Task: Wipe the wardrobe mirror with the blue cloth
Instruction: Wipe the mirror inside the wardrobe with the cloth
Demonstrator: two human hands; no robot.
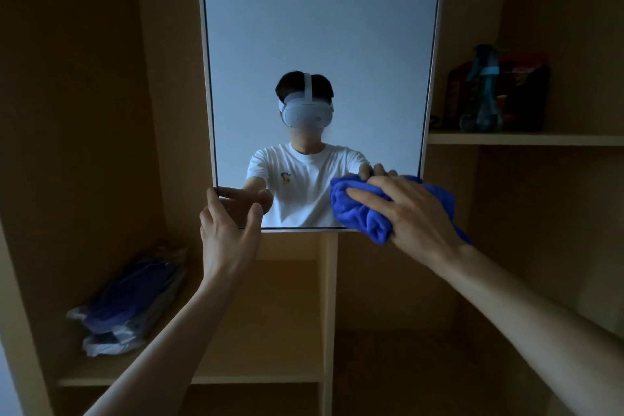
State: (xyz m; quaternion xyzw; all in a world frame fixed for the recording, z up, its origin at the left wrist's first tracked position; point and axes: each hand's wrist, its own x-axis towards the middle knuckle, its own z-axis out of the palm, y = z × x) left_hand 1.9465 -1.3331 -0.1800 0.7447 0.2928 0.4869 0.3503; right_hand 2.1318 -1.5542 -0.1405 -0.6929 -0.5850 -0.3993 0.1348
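Mirror: the tall wardrobe mirror (320,27) stood upright in a pale frame, its bottom edge level with the hands. The glass reflected a plain pale wall and a person in a white T-shirt with a white headset.
Blue cloth: the blue cloth (361,213) was bunched into a thick wad and pressed against the glass at the mirror's bottom right corner. Part of it hung below the bottom edge.
Right hand: the right hand (412,209) lay over the wad with its fingers curled round it, gripping it.
Left hand: the left hand (226,230) was at the mirror's bottom left corner, holding nothing. Its fingers were spread and nearly straight, the forefinger by the left frame edge and the thumb across the glass.
Wardrobe: tan wooden panels rose on both sides in dim light, and a pale upright divider (331,314) ran down below the mirror.
Right shelf: the shelf (523,138) beside the mirror's right edge carried a teal spray bottle (483,94), with a dark red packet (526,91) just behind it.
Lower left shelf: a bundle of clear plastic bags (131,300) with dark blue contents lay near its left end.
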